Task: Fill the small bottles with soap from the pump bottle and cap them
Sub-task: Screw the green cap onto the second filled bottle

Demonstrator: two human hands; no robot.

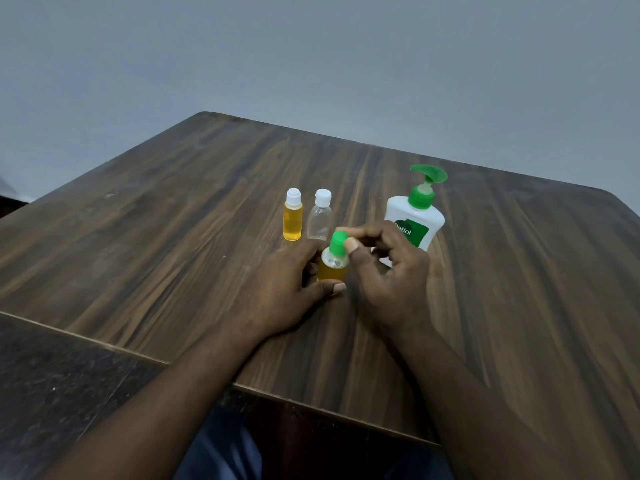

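- My left hand [287,289] has its grip wrapped round the body of a small bottle [333,270] filled with amber soap. The thumb lies across its near side, low down, and the fingers curl round the far side.
- That bottle stands upright on the wooden worktop [173,220], about mid-way across and nearer to me than the other bottles.
- My right hand [391,271] pinches the green cap [337,243] on top of the bottle between thumb and forefinger, with the other fingers loosely curled behind. I cannot tell whether the cap is fully seated.
- Just beyond my left hand two more small bottles stand upright side by side, close but apart. The yellow-filled bottle [293,220] on the left wears a white cap. The clear bottle [319,221] on the right also has a white cap and shows no coloured liquid.
- The white pump bottle [414,220] with its green pump head stands to the right, just behind my right hand, which hides its lower part.
- A plain grey wall [311,57] rises behind the worktop, and a dark speckled floor [69,375] shows at the near left.
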